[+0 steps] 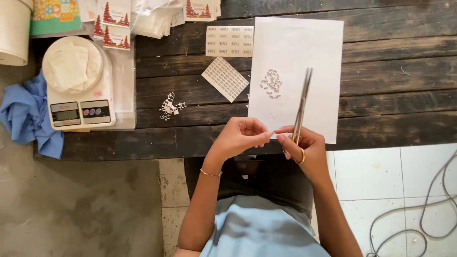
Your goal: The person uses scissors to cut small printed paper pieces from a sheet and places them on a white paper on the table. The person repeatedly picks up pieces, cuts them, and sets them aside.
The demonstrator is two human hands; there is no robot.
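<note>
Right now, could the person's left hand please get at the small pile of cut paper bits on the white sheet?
Probably yes. The left hand is at the sheet's near edge, and the pile lies bare beyond it. Only the scissors in the right hand stand alongside, not across.

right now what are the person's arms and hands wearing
Both arms are bare, with no sleeves in view. The left wrist has a thin gold bracelet. The right hand wears a gold ring. The left hand shows no rings or gloves.
</note>
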